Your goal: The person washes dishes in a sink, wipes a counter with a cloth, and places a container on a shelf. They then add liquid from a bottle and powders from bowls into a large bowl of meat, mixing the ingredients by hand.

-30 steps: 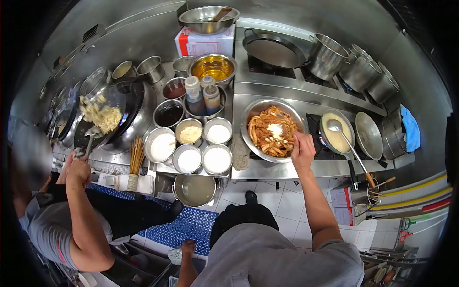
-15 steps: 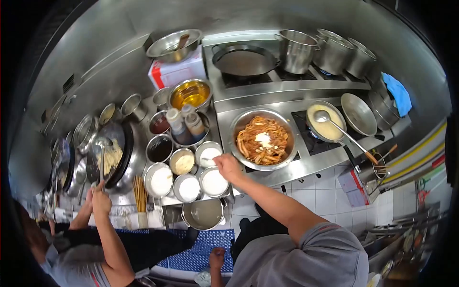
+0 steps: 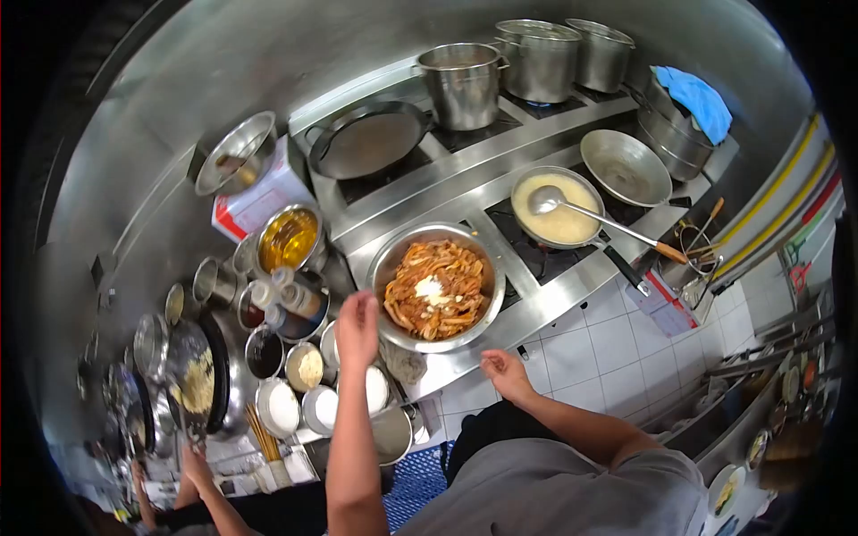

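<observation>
My left hand (image 3: 358, 329) is raised at the left rim of a large steel bowl (image 3: 498, 295), its fingers loosely extended with nothing visible in them. Inside the bowl, reddish-brown sauced strips (image 3: 451, 272) carry a small heap of white and pale yellow bits (image 3: 429, 288). Below and right of the bowl, my right hand (image 3: 507, 373) hovers off the counter edge, empty, fingers loosely apart. Tubs of white powder (image 3: 278, 408) stand left of my left forearm, beside a tub of pale yellow bits (image 3: 310, 367).
On the right burner, a pan (image 3: 561, 210) holds pale liquid and a ladle (image 3: 617, 224). Behind stand tall pots (image 3: 460, 94) and a dark flat pan (image 3: 371, 143). Squeeze bottles (image 3: 299, 299) and an oil bowl (image 3: 289, 239) are left. A co-worker's hands (image 3: 194, 464) are near a wok (image 3: 192, 384).
The view has shifted right and turned. My right hand has left the powder tubs and moved right, its fingers loosening. My left hand has risen from low down to the bowl's left rim.
</observation>
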A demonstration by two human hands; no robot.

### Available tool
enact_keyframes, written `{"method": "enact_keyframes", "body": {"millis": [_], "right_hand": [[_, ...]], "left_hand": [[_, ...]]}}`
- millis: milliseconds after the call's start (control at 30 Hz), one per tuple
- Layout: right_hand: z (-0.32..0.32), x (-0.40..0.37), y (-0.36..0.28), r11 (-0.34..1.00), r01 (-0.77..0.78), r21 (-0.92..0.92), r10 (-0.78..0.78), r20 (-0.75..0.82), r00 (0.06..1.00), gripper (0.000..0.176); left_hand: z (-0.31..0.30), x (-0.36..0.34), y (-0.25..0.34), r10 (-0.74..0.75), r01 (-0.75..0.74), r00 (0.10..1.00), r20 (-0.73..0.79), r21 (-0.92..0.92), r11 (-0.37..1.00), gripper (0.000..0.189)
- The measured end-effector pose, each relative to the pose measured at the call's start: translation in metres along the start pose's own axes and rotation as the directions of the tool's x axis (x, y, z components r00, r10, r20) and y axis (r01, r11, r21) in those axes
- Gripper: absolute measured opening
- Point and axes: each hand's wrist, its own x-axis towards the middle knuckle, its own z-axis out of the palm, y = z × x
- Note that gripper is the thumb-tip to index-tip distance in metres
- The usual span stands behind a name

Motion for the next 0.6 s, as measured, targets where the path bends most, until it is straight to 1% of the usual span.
{"method": "enact_keyframes", "body": {"millis": [33, 100, 133, 167, 200, 233, 267, 300, 333, 367, 400, 433, 467, 500, 533, 567, 600], "right_hand": [[-0.001, 0.004, 0.004, 0.997, -0.022, 0.068, 0.023, -0.018, 1.000, 0.032], [0.003, 0.013, 0.009, 0.976, -0.059, 0.209, 0.072, -0.056, 0.996, 0.037], [0.007, 0.025, 0.024, 0.990, -0.025, 0.142, 0.031, -0.041, 0.999, 0.041], [0.013, 0.030, 0.017, 0.969, -0.055, 0.239, 0.069, -0.051, 0.996, 0.042], [0.019, 0.037, 0.013, 0.962, -0.077, 0.261, 0.094, -0.055, 0.994, 0.042], [0.017, 0.036, -0.007, 0.952, -0.041, 0.304, 0.063, -0.060, 0.996, 0.039], [0.022, 0.043, -0.010, 0.948, -0.053, 0.315, 0.078, -0.068, 0.995, 0.032], [0.036, 0.060, 0.012, 0.945, 0.001, 0.328, 0.019, -0.057, 0.998, 0.025], [0.041, 0.067, 0.005, 0.936, -0.094, 0.340, 0.129, -0.082, 0.988, 0.017], [0.029, 0.056, -0.029, 0.962, -0.087, 0.260, 0.135, -0.174, 0.975, 0.021], [0.023, 0.054, -0.044, 0.991, -0.090, 0.100, 0.115, -0.275, 0.955, 0.030], [0.043, 0.073, -0.018, 0.998, -0.052, 0.026, 0.058, -0.367, 0.928, 0.034], [0.051, 0.081, -0.012, 0.999, 0.010, 0.050, 0.010, -0.394, 0.919, 0.030], [0.043, 0.069, -0.030, 0.977, 0.002, 0.212, 0.079, -0.376, 0.923, 0.025], [0.034, 0.066, -0.040, 0.930, -0.096, 0.355, 0.197, -0.260, 0.945, 0.022], [0.026, 0.062, -0.050, 0.926, -0.123, 0.356, 0.212, -0.222, 0.952, 0.023], [0.024, 0.058, -0.052, 0.935, -0.097, 0.341, 0.189, -0.248, 0.950, 0.024]], "left_hand": [[0.017, 0.033, -0.018, 0.005, -0.006, 1.000, 0.029, 0.034, 0.999, 0.036], [0.045, 0.090, -0.050, -0.011, -0.004, 0.995, 0.095, 0.161, 0.987, 0.045], [0.057, 0.116, -0.069, -0.008, -0.036, 0.992, 0.129, 0.335, 0.942, 0.055], [0.066, 0.133, -0.077, -0.002, -0.064, 0.988, 0.154, 0.425, 0.903, 0.065], [0.077, 0.153, -0.108, -0.006, -0.095, 0.981, 0.196, 0.501, 0.860, 0.072], [0.085, 0.166, -0.125, -0.079, -0.055, 0.966, 0.248, 0.492, 0.869, 0.072], [0.089, 0.186, -0.148, -0.175, -0.065, 0.883, 0.435, 0.483, 0.873, 0.068], [0.093, 0.171, -0.123, -0.291, 0.217, 0.860, 0.420, 0.215, 0.952, 0.064], [0.100, 0.189, -0.147, -0.317, 0.318, 0.802, 0.506, 0.086, 0.944, 0.065], [0.107, 0.206, -0.170, -0.340, 0.437, 0.735, 0.587, -0.028, 0.899, 0.065], [0.115, 0.221, -0.192, -0.359, 0.557, 0.660, 0.660, -0.111, 0.823, 0.066], [0.114, 0.222, -0.183, -0.314, 0.566, 0.638, 0.703, -0.150, 0.811, 0.065], [0.115, 0.224, -0.181, -0.284, 0.666, 0.582, 0.762, -0.246, 0.704, 0.054], [0.116, 0.220, -0.169, -0.291, 0.668, 0.598, 0.747, -0.264, 0.695, 0.054], [0.119, 0.211, -0.150, -0.312, 0.653, 0.627, 0.714, -0.263, 0.711, 0.053], [0.115, 0.200, -0.133, -0.331, 0.636, 0.660, 0.675, -0.268, 0.723, 0.053], [0.111, 0.191, -0.117, -0.344, 0.623, 0.682, 0.645, -0.267, 0.735, 0.053]]}}
